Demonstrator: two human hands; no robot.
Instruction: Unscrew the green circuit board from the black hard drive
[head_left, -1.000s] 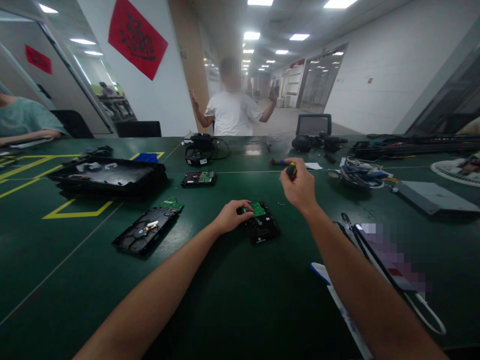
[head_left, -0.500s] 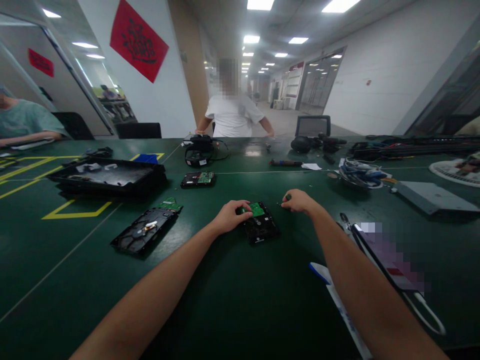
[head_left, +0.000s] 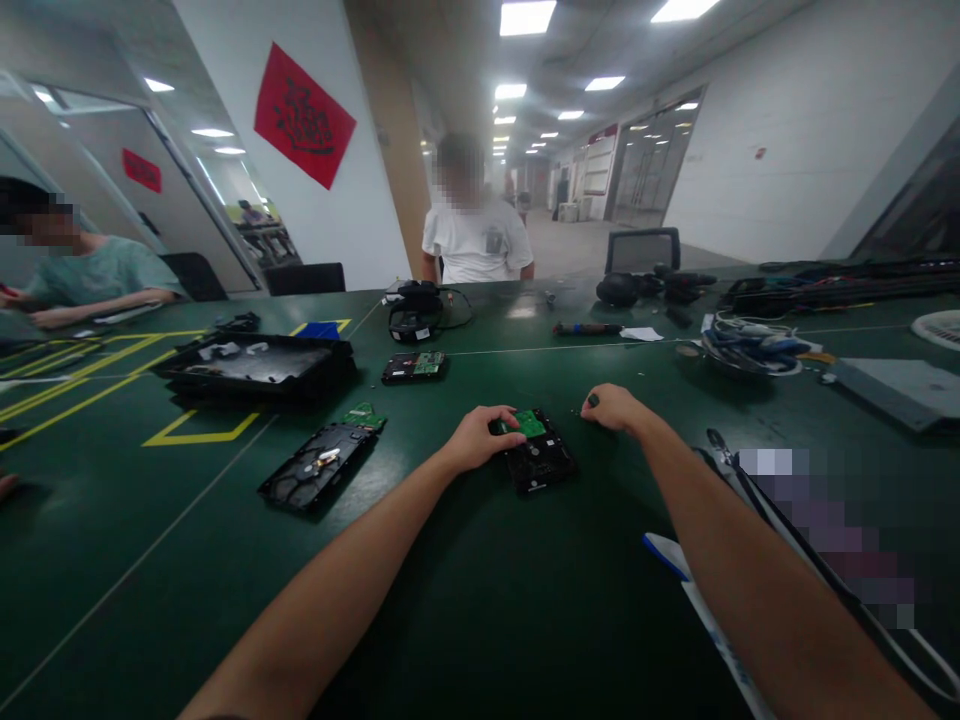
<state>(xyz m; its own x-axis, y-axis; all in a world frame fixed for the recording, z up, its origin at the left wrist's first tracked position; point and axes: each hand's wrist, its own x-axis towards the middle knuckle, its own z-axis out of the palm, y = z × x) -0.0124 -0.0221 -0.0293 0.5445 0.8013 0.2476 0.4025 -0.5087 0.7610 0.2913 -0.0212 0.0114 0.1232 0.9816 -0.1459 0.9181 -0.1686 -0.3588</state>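
Observation:
A black hard drive (head_left: 541, 465) with a green circuit board (head_left: 531, 424) lies on the dark green table in front of me. My left hand (head_left: 486, 438) grips its left edge, thumb over the board and fingers at the far side. Just right of the drive, apart from it, my right hand (head_left: 611, 408) is closed around a small screwdriver (head_left: 593, 400). Only its dark green handle end and a bit of the tip show; the rest is hidden by the fingers. Another opened drive (head_left: 319, 468) lies left of my left forearm, its green board loose at the far end.
A third drive (head_left: 414, 367) lies farther back. Black trays (head_left: 259, 375) stand at left, a bundle of cables (head_left: 754, 345) and a grey metal box (head_left: 900, 388) at right. A handled tool (head_left: 589, 329) lies at the back. People sit across the table and at far left.
The camera view has turned left, so everything sits farther right in the picture. Both hands keep about the same place relative to the drive. The person across has drawn their arms in.

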